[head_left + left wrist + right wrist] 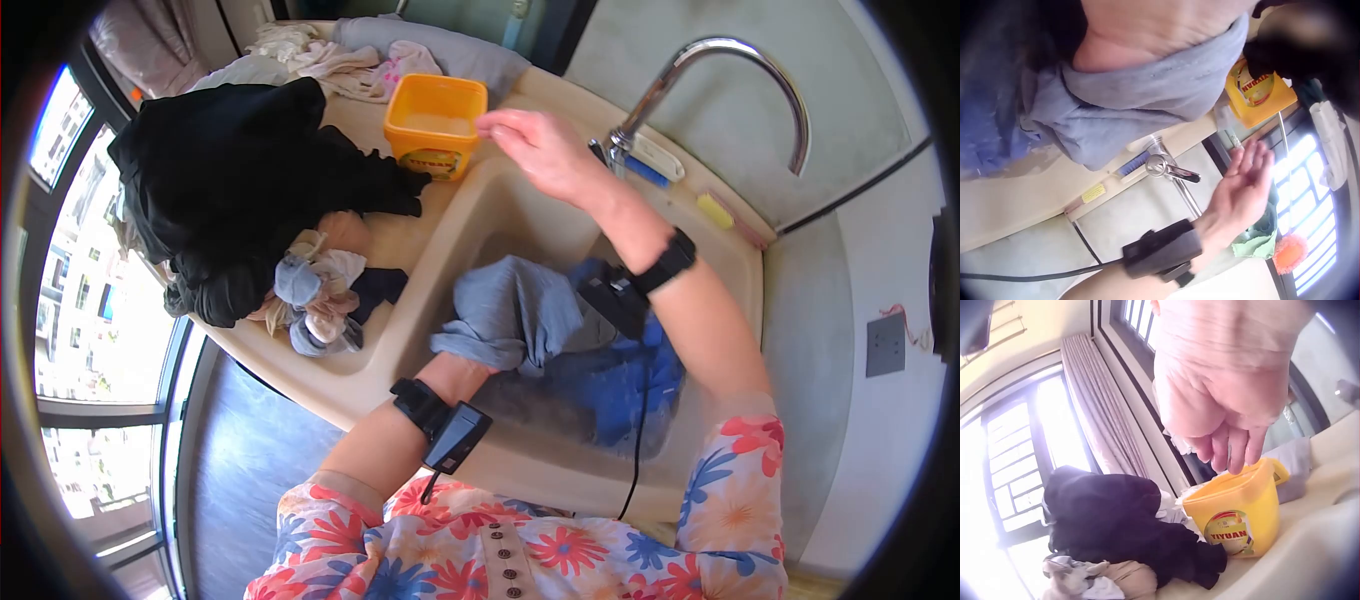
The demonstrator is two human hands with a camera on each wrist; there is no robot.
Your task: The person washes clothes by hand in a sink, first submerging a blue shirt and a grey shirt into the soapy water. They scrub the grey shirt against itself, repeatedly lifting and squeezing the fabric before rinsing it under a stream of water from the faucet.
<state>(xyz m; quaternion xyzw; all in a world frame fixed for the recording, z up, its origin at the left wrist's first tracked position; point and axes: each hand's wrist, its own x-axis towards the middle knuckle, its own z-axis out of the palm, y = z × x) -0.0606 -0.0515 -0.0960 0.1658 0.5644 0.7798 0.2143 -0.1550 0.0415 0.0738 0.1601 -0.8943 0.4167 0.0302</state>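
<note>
My left hand is tucked into a wet-looking grey-blue garment, its fingers hidden under the cloth. The garment bunches up over the sink basin. Darker blue cloth lies in cloudy water below it. My right hand hovers beside the rim of a yellow plastic tub, fingers extended and relaxed, holding nothing. In the right wrist view its fingertips hang over the tub's opening. Pale contents show inside the tub in the head view.
A black garment heap covers the left counter, with small socks in front. Light clothes lie behind. A chrome faucet arches over the back right rim, near a blue brush and a yellow sponge.
</note>
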